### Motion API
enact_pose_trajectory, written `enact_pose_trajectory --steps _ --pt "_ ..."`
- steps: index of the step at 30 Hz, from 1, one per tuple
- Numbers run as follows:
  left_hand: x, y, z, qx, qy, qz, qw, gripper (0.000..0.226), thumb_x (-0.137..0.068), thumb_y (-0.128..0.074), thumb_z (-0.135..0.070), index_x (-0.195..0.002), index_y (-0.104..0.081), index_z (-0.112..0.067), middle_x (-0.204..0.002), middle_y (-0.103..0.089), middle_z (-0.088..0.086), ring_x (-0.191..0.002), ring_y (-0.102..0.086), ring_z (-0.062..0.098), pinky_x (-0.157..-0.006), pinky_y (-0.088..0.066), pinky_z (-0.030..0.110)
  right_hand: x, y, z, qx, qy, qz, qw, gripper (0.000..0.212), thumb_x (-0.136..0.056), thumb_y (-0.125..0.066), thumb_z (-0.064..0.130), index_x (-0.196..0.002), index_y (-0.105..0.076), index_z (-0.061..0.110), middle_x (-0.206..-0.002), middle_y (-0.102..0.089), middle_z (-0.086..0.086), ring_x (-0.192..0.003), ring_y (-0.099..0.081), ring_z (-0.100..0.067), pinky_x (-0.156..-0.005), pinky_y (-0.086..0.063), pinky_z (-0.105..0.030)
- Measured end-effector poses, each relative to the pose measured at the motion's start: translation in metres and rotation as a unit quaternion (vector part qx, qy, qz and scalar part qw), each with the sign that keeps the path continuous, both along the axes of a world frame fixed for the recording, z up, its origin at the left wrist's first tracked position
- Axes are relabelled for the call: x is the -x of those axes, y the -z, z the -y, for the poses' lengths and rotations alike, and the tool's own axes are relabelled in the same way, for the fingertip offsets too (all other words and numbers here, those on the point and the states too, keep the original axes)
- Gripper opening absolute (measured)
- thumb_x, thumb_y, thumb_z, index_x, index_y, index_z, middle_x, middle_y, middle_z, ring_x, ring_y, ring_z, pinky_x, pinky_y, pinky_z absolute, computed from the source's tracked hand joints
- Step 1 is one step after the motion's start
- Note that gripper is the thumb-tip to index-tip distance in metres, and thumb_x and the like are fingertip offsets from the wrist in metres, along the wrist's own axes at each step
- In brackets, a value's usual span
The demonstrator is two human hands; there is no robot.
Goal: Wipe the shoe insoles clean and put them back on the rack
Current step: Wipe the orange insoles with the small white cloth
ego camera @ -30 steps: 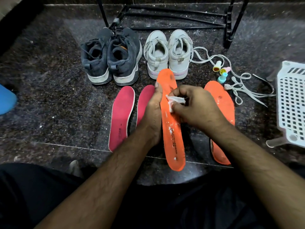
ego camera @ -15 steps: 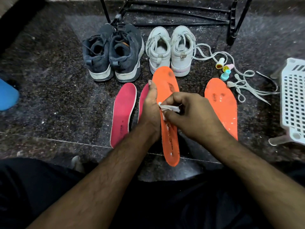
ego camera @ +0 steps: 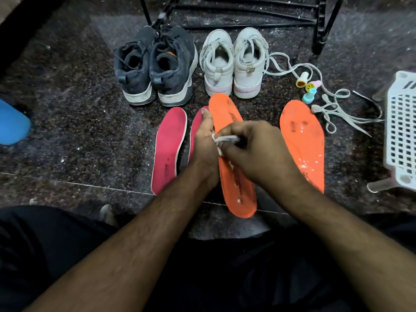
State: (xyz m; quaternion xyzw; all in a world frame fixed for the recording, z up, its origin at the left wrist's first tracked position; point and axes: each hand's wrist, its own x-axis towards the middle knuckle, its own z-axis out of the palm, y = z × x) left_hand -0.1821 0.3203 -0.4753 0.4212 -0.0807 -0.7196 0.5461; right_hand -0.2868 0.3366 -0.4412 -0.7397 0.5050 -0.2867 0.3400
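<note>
The left hand [ego camera: 203, 143] grips the raised orange insole [ego camera: 236, 176] while right hand [ego camera: 252, 149] fingers pinch what looks like a white wipe [ego camera: 225, 139]; hard rubbing could buckle it loose.

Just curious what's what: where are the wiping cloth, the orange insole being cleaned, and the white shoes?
wiping cloth [ego camera: 225, 139], head view, its white middle.
orange insole [ego camera: 239, 188], head view, heel half.
white shoes [ego camera: 247, 64], head view, right shoe's heel.

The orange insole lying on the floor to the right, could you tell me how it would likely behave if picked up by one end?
The orange insole on the floor looks thin and flat, so it would probably flex or droop. It seems light for its size. The white specks on it may shake off when it is lifted.
</note>
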Motion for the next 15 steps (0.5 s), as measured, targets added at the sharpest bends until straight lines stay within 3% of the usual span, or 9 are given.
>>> enact_pose_trajectory --steps 1,3,5,9,12,15 --pt "0.003 0.000 -0.001 0.007 0.007 -0.016 1.000 0.068 -0.100 -0.024 -0.066 -0.084 -0.058 -0.010 -0.078 -0.062 0.015 -0.069 -0.065 0.024 -0.070 -0.055 0.027 0.002 0.001 0.007 0.002 0.015 0.011 1.000 0.015 -0.081 -0.069 0.015 -0.087 -0.077 0.027 -0.076 -0.073 0.011 -0.066 -0.063 0.002 -0.065 -0.045 -0.013" --pt "0.003 0.002 -0.004 0.031 0.018 -0.034 0.999 0.073 -0.100 -0.022 -0.065 -0.096 -0.063 -0.004 -0.088 -0.067 0.019 -0.080 -0.069 0.027 -0.077 -0.058 0.033 0.000 0.000 0.017 0.009 0.032 0.021 0.999 0.017 -0.079 -0.068 0.014 -0.090 -0.077 0.025 -0.080 -0.074 0.010 -0.070 -0.065 0.000 -0.071 -0.051 -0.018" --pt "-0.002 0.000 -0.003 0.043 0.013 -0.040 0.998 0.073 -0.099 -0.021 -0.067 -0.100 -0.062 -0.005 -0.095 -0.065 0.019 -0.087 -0.066 0.028 -0.082 -0.056 0.034 -0.003 -0.001 0.015 0.015 0.029 0.006 0.999 0.017 -0.079 -0.069 0.014 -0.091 -0.078 0.024 -0.081 -0.074 0.008 -0.071 -0.065 -0.003 -0.071 -0.048 -0.015" --pt "-0.010 -0.003 0.004 0.019 -0.008 -0.038 0.999 0.081 -0.097 -0.022 -0.071 -0.107 -0.063 -0.003 -0.109 -0.063 0.024 -0.089 -0.065 0.032 -0.074 -0.060 0.039 -0.001 -0.004 -0.004 0.008 -0.031 -0.056 0.998 0.013 -0.080 -0.070 0.017 -0.085 -0.076 0.027 -0.073 -0.072 0.007 -0.068 -0.061 -0.006 -0.063 -0.039 -0.013" --pt "-0.001 -0.005 0.000 0.018 -0.003 -0.019 1.000 0.069 -0.098 -0.024 -0.069 -0.091 -0.059 -0.010 -0.091 -0.058 0.016 -0.076 -0.060 0.026 -0.070 -0.055 0.031 0.006 -0.002 0.000 -0.009 -0.023 -0.038 0.999 0.014 -0.079 -0.071 0.016 -0.087 -0.077 0.025 -0.076 -0.073 0.007 -0.071 -0.065 -0.007 -0.069 -0.047 -0.021" --pt "0.008 -0.005 -0.006 0.016 0.011 -0.040 0.999 0.069 -0.100 -0.024 -0.065 -0.087 -0.060 -0.008 -0.078 -0.067 0.015 -0.071 -0.068 0.025 -0.068 -0.058 0.027 0.004 0.002 0.016 0.007 0.022 -0.017 1.000 0.012 -0.078 -0.071 0.017 -0.087 -0.077 0.023 -0.076 -0.073 0.007 -0.069 -0.065 -0.007 -0.067 -0.047 -0.023"
